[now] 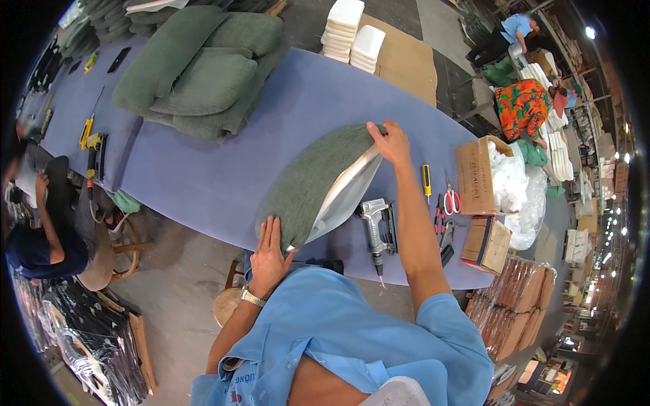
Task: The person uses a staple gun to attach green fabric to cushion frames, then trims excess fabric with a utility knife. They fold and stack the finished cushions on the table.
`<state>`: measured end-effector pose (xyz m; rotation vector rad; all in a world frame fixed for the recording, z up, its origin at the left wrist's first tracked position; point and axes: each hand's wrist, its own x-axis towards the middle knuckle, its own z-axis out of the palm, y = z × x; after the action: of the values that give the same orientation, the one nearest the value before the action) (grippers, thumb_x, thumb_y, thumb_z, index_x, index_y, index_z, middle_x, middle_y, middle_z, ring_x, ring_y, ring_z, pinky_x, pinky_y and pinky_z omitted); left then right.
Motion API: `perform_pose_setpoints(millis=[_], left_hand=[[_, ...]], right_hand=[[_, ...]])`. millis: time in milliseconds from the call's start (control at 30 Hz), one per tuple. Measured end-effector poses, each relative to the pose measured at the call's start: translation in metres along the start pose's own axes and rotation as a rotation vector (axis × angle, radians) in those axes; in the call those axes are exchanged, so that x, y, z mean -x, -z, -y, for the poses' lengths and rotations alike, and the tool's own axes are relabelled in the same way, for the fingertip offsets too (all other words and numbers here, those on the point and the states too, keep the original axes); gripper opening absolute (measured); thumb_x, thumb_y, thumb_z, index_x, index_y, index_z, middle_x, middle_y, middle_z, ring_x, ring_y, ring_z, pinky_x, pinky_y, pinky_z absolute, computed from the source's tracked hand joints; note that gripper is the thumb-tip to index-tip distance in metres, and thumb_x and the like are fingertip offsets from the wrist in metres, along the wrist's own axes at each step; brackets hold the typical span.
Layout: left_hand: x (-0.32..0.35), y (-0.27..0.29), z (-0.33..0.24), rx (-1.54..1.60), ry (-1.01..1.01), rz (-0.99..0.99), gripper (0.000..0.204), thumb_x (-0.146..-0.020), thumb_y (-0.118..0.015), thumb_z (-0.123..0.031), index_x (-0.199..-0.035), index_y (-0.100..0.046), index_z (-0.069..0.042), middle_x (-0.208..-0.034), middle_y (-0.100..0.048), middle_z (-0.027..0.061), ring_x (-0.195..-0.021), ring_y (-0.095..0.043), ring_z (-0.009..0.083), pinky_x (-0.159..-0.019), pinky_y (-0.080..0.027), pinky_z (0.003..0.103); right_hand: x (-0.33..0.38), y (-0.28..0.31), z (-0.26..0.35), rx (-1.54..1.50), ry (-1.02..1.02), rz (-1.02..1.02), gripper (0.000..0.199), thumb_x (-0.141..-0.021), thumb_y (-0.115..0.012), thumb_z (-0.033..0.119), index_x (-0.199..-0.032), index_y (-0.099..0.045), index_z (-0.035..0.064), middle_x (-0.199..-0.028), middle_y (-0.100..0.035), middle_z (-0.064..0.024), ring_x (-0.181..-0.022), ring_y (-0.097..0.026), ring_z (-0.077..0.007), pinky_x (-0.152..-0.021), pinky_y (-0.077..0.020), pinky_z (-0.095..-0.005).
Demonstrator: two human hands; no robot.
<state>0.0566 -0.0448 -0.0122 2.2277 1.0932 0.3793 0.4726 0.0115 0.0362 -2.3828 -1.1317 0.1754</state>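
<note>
A grey-green fabric cushion is tilted on its edge over the blue table, near my body. Its open side faces right, showing white padding and a pale sheet inside. My left hand holds the near end, fingers stretched along the fabric and thumb at the rim. At the far end, my right hand pinches the corner between thumb and fingers. A silver staple gun lies just right of the cushion, beneath my right forearm.
A yellow screwdriver, red-handled scissors and pliers lie to the right. Beyond them stands a cardboard box of white stuffing. Green cushions are piled at far left; white pads are stacked behind the table. Other people work at both sides.
</note>
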Motion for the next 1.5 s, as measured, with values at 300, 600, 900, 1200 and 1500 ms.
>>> perform_pose_setpoints(millis=[300, 600, 900, 1200, 1500], left_hand=[[-0.006, 0.004, -0.004, -0.010, -0.039, 0.013, 0.094, -0.080, -0.085, -0.015, -0.158, -0.035, 0.002, -0.161, -0.041, 0.0258, -0.147, -0.042, 0.0437, -0.114, -0.047, 0.046], [0.090, 0.110, 0.029, 0.157, 0.205, 0.269, 0.091, -0.074, -0.079, -0.003, -0.157, -0.041, -0.004, -0.141, -0.062, 0.0262, -0.124, -0.064, 0.0431, -0.102, -0.054, 0.043], [-0.001, 0.115, -0.008, 0.133, -0.022, 0.632, 0.096, -0.085, -0.083, -0.038, -0.158, -0.034, 0.002, -0.157, -0.045, 0.0284, -0.142, -0.048, 0.0433, -0.115, -0.045, 0.047], [-0.104, 0.018, -0.083, -0.008, -0.401, 0.579, 0.095, -0.077, -0.075, -0.008, -0.160, -0.029, 0.004, -0.163, -0.037, 0.0281, -0.148, -0.040, 0.0447, -0.121, -0.038, 0.048], [-0.120, 0.014, -0.093, -0.005, -0.327, 0.624, 0.098, -0.071, -0.069, 0.000, -0.162, -0.035, -0.011, -0.165, -0.038, 0.0170, -0.148, -0.042, 0.0434, -0.119, -0.042, 0.048]], right_hand=[[-0.002, -0.018, -0.055, -0.574, -0.151, 0.060, 0.036, -0.101, -0.066, 0.031, -0.118, -0.076, 0.0007, -0.126, -0.074, -0.0149, -0.112, -0.067, -0.0176, -0.096, -0.0507, -0.0342], [0.162, -0.005, 0.036, -0.400, 0.009, -0.192, 0.033, -0.097, -0.071, 0.026, -0.081, -0.068, -0.0022, -0.135, -0.067, -0.0202, -0.120, -0.066, -0.0361, -0.098, -0.0517, -0.0389], [0.231, -0.016, 0.049, -0.485, 0.062, -0.243, 0.025, -0.094, -0.077, 0.016, -0.079, -0.069, -0.0026, -0.131, -0.068, -0.0179, -0.125, -0.065, -0.0379, -0.093, -0.0553, -0.0378], [0.224, -0.009, 0.043, -0.534, -0.023, -0.206, 0.029, -0.093, -0.078, 0.018, -0.075, -0.067, -0.0016, -0.119, -0.071, -0.0146, -0.121, -0.068, -0.0370, -0.089, -0.0568, -0.0374], [0.212, -0.017, 0.034, -0.544, 0.013, -0.238, 0.026, -0.093, -0.075, 0.010, -0.072, -0.064, -0.0011, -0.106, -0.074, -0.0102, -0.120, -0.070, -0.0364, -0.087, -0.0579, -0.0352]])
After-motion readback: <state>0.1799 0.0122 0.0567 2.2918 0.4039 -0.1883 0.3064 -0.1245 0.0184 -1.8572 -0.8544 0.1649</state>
